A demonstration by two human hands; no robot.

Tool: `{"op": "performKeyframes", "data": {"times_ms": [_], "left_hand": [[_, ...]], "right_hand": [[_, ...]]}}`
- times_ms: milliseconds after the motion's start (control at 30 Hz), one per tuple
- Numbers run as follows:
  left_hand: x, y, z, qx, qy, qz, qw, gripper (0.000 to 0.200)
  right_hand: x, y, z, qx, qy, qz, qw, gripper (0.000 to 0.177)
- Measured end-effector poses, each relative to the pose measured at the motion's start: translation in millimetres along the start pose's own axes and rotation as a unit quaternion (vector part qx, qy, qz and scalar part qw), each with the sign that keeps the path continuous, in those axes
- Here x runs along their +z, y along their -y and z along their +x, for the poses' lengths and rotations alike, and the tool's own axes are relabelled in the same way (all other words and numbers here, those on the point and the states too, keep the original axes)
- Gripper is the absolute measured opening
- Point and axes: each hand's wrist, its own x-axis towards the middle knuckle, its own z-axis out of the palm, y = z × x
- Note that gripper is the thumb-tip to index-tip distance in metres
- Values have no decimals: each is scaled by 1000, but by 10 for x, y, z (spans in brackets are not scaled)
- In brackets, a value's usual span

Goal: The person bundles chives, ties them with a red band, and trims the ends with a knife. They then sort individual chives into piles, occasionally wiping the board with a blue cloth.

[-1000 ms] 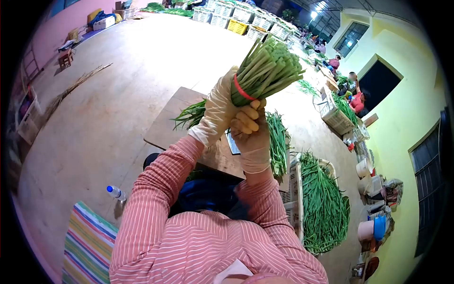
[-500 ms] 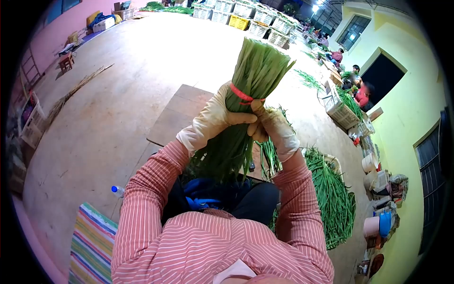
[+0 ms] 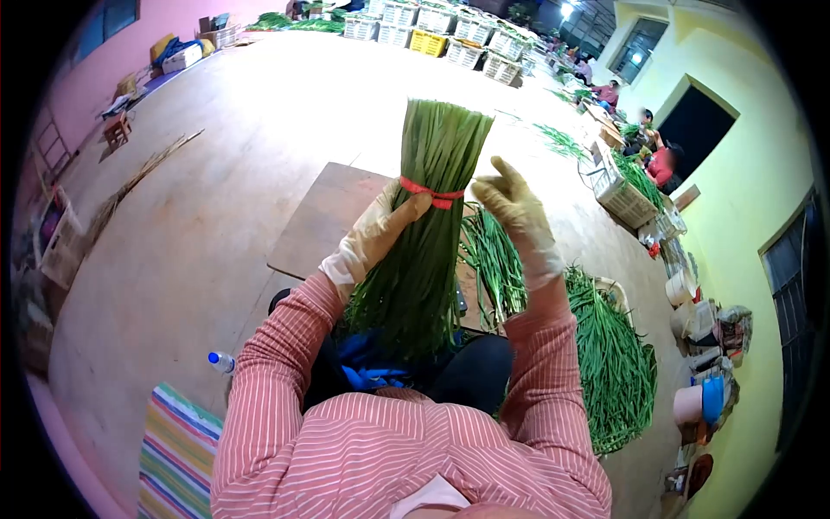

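Gripping bundle [image 3: 435, 156], left hand [image 3: 382, 228], right hand [image 3: 515, 209] beside

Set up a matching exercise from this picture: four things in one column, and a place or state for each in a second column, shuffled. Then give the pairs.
Column one
1. bundle of green stalks
2. red band
3. right hand
4. water bottle

Column two
a. on the floor by the striped mat
b. open, fingers spread
c. held up in the left hand
d. wrapped round the stalks

Pairs: 1-c, 2-d, 3-b, 4-a
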Motion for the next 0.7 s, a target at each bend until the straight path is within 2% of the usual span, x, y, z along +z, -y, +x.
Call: {"op": "performKeyframes", "data": {"times_ms": [67, 100, 133, 167, 200, 267, 333, 367, 400, 433, 467, 500, 533, 567, 600, 633, 667, 700], "left_hand": [[74, 13, -11, -7, 39, -21, 999, 72], [120, 26, -18, 8, 62, 1, 998, 72], [154, 36, -38, 24, 83, 24, 996, 73], [119, 91, -63, -5, 70, 16, 997, 81], [33, 160, -97, -5, 68, 17, 998, 81], [-164, 264, -227, 6, -83, 257, 963, 80], [-166, 73, -401, -2, -213, 221, 952, 78], [-447, 212, -467, -42, -176, 131, 975, 74], [-469, 202, -480, -46, -179, 132, 974, 74], [-494, 172, -490, -155, -12, -42, 987, 76], [-508, 134, -542, -250, 153, -216, 931, 78], [-95, 13, -673, -110, 157, -255, 948, 76], [64, -107, -690, -114, 147, -253, 949, 76], [161, -201, -710, -133, 66, -485, 862, 76], [212, -226, -700, -136, -20, -685, 715, 77], [193, -164, -611, -135, -4, -556, 820, 72], [47, 90, -484, -35, -25, -410, 911, 72], [81, 93, -538, -44, -43, -414, 908, 74]], "right_hand": [[63, -196, 186, -123, 121, 59, 983, 72], [83, -60, 120, -47, 174, 109, 978, 78], [104, -74, 109, -48, 172, 109, 978, 78], [137, -102, 114, -20, 175, 143, 974, 75], [182, -117, 127, 8, 180, 176, 968, 72], [257, -63, 116, 8, 174, 201, 964, 68], [276, 87, 124, -34, 171, 136, 975, 67], [322, 126, 108, -84, 179, 207, 958, 69], [348, 217, 37, -81, 180, 211, 957, 69], [377, 349, -62, -141, 194, 144, 960, 73], [419, 460, -141, -201, 207, 78, 954, 78], [473, 558, -180, -352, 197, -89, 911, 82], [541, 596, -212, -485, 174, -248, 820, 86], [626, 517, -321, -501, 195, -294, 790, 87], [640, 494, -473, -517, 195, -344, 759, 84], [609, 403, -564, -492, 197, -383, 757, 83], [540, 258, -619, -463, 200, -423, 753, 83], [442, -11, -596, -435, 161, -433, 773, 87]]}}
